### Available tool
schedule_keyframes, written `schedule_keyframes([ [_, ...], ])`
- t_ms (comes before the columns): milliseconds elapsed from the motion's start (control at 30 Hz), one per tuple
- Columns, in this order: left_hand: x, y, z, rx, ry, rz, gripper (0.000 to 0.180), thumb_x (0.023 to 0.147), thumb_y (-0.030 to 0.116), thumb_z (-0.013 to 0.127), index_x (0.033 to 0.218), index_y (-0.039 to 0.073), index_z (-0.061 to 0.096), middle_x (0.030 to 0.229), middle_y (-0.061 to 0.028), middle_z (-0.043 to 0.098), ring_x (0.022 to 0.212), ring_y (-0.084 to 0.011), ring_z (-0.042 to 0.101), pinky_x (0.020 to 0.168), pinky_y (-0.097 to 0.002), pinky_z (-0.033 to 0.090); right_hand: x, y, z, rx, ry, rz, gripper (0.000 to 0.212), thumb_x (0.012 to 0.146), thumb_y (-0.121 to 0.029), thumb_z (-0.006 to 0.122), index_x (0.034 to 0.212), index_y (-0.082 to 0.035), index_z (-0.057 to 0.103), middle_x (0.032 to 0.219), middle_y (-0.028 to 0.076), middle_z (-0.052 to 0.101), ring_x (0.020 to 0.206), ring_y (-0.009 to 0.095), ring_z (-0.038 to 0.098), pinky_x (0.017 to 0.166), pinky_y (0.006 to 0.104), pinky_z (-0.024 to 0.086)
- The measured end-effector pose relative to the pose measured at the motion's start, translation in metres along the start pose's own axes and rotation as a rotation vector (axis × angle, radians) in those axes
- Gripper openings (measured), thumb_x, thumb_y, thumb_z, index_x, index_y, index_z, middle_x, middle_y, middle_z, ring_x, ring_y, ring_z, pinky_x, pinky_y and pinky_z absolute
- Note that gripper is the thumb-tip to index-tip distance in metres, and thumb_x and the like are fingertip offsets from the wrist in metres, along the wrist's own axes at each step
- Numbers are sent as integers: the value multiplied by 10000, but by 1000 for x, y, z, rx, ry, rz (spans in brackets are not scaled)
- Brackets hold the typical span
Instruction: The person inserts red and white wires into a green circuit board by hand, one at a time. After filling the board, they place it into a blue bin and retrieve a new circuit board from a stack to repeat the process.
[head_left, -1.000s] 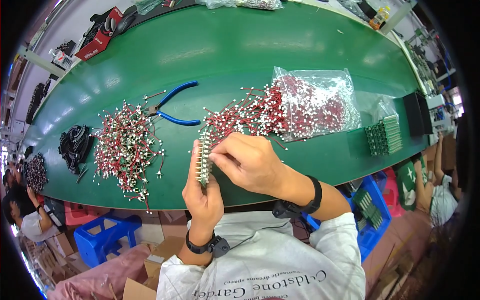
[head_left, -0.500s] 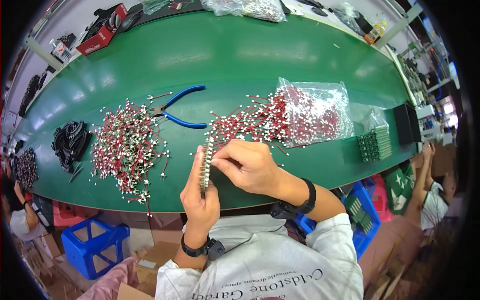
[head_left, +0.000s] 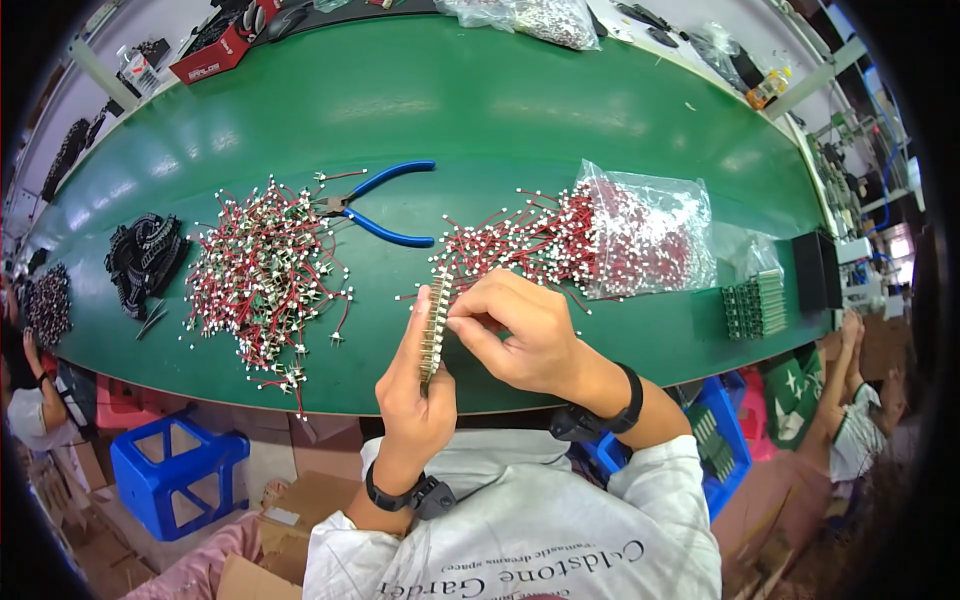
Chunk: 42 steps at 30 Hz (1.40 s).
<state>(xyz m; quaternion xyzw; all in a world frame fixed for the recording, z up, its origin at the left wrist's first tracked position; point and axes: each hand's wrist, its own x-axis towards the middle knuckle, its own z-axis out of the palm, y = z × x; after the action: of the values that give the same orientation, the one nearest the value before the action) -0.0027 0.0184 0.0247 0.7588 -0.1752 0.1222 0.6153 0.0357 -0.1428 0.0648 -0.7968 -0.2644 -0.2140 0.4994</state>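
Upright in my left hand (head_left: 414, 392) is a narrow circuit board strip (head_left: 434, 328), lined with small white connectors along its edge. The fingers and thumb of that hand close around its lower part. My right hand (head_left: 522, 330) is pinched at the strip's right side, touching the connector row. Whatever sits between its fingertips is hidden. Just beyond the hands lie loose red wire leads (head_left: 500, 245) with white plugs, spilling out of a clear plastic bag (head_left: 650, 235). To the left is a heap of small boards with red leads (head_left: 262, 275).
Blue-handled pliers (head_left: 385, 205) lie beside the heap. Tweezers (head_left: 152, 318) and a black cloth-like bundle (head_left: 145, 262) are further left. At right stand stacked green boards (head_left: 755, 304) and a black box (head_left: 816, 272). A blue crate (head_left: 720, 440) and blue stool (head_left: 180, 475) are below the table edge.
The whole view has shifted slightly, so the table things appear further right. Both hands stay at the board strip, the right one still pinched against its side.
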Motion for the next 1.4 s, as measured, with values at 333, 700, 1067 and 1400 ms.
schedule_keyframes([
  [333, -4, -1, 3, -326, 173, -196, 596, 850, -136, 423, 1442, -86, 376, 1476, -192, 448, 1299, -228, 488, 1088, -338, 382, 15, 2, -15, 27, -4, -30, 104, 794, -13, 733, 885, -10, 681, 789, 89, 652, 675, 179, 616, 564, 283, 491],
  [700, -5, -19, -34, -562, 478, -327, 626, 828, -146, 443, 1443, -51, 378, 1269, -147, 571, 1087, -209, 605, 956, -366, 499, 48, 77, 7, -605, -327, 395, 204, 831, -247, 681, 871, -49, 647, 887, 129, 630, 864, 339, 633, 758, 438, 504],
  [1067, -7, -24, -41, -602, 536, -347, 502, 819, -138, 459, 1314, -59, 474, 1180, -164, 616, 1031, -245, 643, 915, -395, 543, 42, 74, -18, -18, -152, 398, 79, 921, -82, 596, 898, -14, 561, 846, 102, 626, 682, 166, 604, 629, 329, 492],
  [1400, 12, -11, -7, -626, 426, -371, 633, 829, -175, 416, 1450, -75, 345, 1313, -179, 552, 1129, -216, 600, 991, -344, 481, 23, 56, -37, 593, -60, 691, 87, 972, -103, 551, 997, -20, 540, 794, -11, 532, 617, 27, 428, 500, 203, 316],
])
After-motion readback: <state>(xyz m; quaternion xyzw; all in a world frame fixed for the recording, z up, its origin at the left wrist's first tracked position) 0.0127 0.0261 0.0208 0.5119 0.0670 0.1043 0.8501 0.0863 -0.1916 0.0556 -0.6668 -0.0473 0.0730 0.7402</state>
